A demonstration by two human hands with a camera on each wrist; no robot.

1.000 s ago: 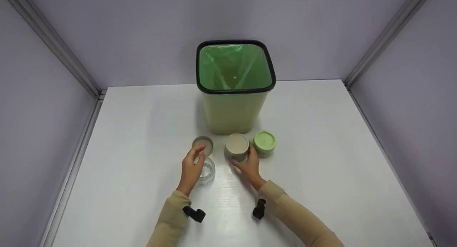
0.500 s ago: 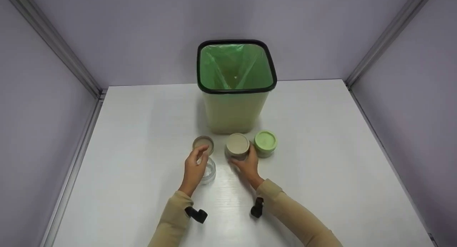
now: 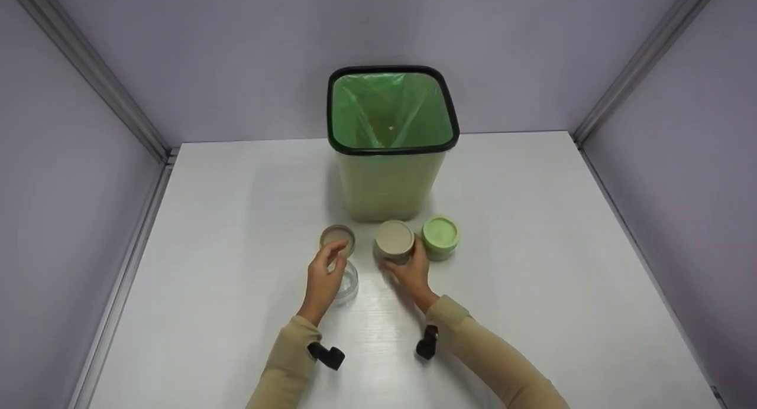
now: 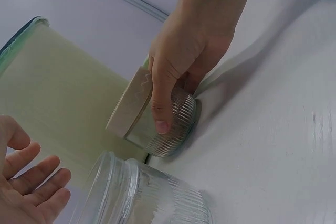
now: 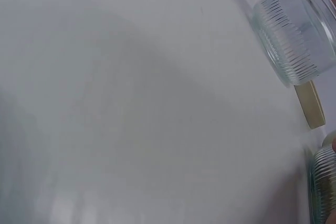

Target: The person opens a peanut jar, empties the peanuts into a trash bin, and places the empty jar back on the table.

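1. The bin (image 3: 390, 161) stands toward the worktop's (image 3: 207, 220) far edge, midway across.
2. Your right hand (image 3: 409, 271) grips the beige-lidded jar (image 3: 393, 242) in front of the bin; a green-lidded jar (image 3: 440, 237) sits just right of it.
3. Your left hand (image 3: 324, 277) hovers with relaxed fingers over the open jar (image 3: 345, 283); a loose lid (image 3: 337, 238) lies just beyond.

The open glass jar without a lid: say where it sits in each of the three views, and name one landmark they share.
Head: open glass jar below centre, beside the left hand.
Left wrist: bottom centre, lying across the frame.
Right wrist: top right corner.
Shared landmark: the beige-lidded jar gripped by the right hand.
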